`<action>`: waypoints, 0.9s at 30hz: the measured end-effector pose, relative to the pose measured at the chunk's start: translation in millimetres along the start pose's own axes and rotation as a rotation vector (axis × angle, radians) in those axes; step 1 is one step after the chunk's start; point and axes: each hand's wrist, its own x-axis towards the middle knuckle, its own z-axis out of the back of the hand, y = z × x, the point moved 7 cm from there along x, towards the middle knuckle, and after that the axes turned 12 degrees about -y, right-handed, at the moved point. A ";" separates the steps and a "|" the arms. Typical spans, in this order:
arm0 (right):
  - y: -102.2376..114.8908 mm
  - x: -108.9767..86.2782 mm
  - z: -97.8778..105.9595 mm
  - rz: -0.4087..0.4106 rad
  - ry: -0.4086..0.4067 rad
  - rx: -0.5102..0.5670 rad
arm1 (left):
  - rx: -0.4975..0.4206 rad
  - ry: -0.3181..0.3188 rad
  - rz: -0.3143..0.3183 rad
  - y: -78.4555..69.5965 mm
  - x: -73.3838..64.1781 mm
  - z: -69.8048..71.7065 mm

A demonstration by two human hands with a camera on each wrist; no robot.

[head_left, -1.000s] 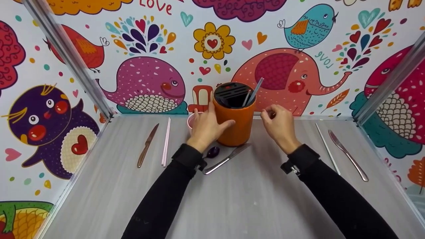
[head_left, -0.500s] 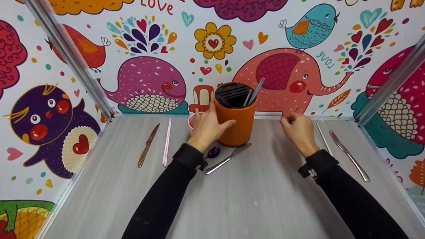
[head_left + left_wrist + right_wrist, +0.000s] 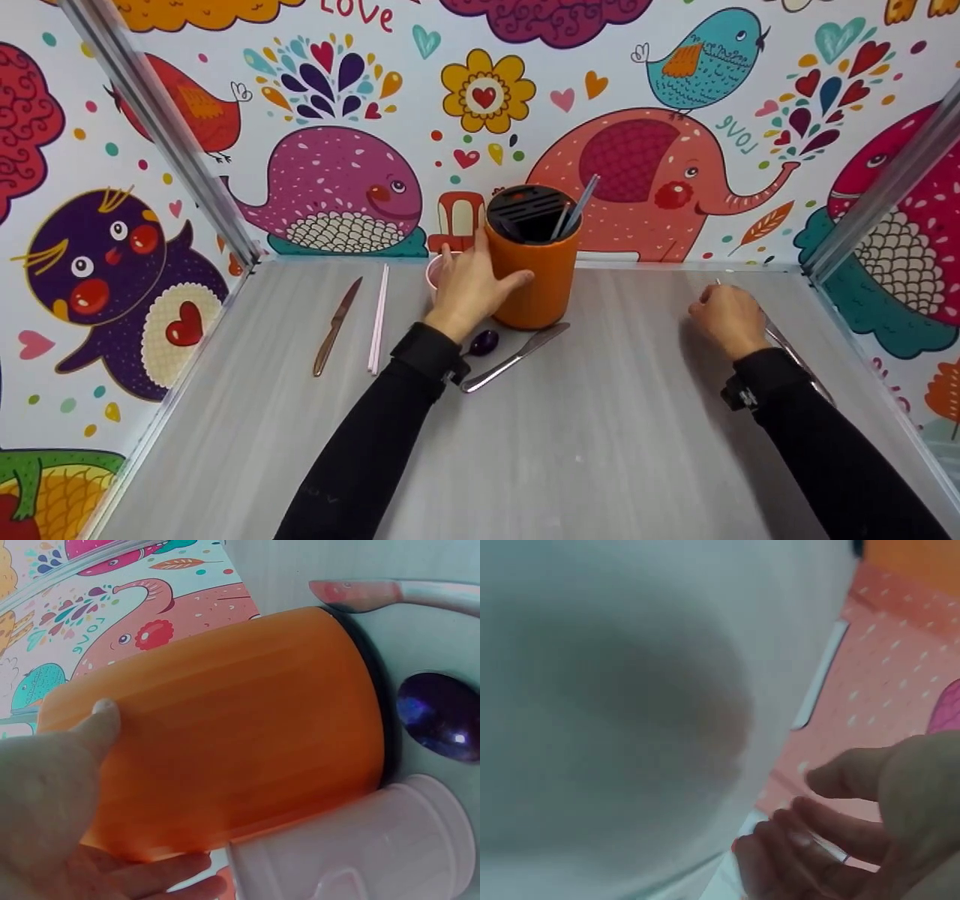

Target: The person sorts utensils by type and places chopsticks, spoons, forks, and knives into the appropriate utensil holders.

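Observation:
My left hand (image 3: 471, 289) holds the side of an orange utensil holder (image 3: 534, 289) with a black slotted top. In the left wrist view the thumb lies on one side of the holder (image 3: 225, 735) and the fingers on the other. Thin clear sticks (image 3: 581, 204) stand in its opening. My right hand (image 3: 727, 319) hovers low at the right with loosely bent fingers. The right wrist view shows a gap between thumb and forefinger, with nothing held. Just beyond this hand shows the tip of a pale chopstick (image 3: 718, 282), the rest hidden. A silver knife (image 3: 795, 352) lies partly behind the wrist.
Another silver knife (image 3: 516, 360) and a dark purple spoon (image 3: 484, 343) lie before the holder. A pink cup (image 3: 433, 274) stands beside it, half hidden. Farther left lie pink chopsticks (image 3: 379, 322) and a copper-coloured knife (image 3: 337, 326). Patterned walls (image 3: 480, 165) border the table.
My right hand has moved right and a little nearer, from beside the holder to over the pale chopstick, now mostly covering it. The left hand and the holder have stayed put.

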 end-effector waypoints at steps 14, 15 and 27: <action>-44.9 1.8 8.6 0.027 0.078 -0.207 | -0.001 -0.001 0.013 -1.0 -1.5 1.0; -46.1 2.0 9.0 0.027 0.092 -0.213 | -0.003 -0.001 0.015 -0.8 -1.4 0.9; -44.3 -1.9 -5.1 0.018 0.236 -0.218 | 0.003 -0.003 0.013 -0.7 -0.3 -1.3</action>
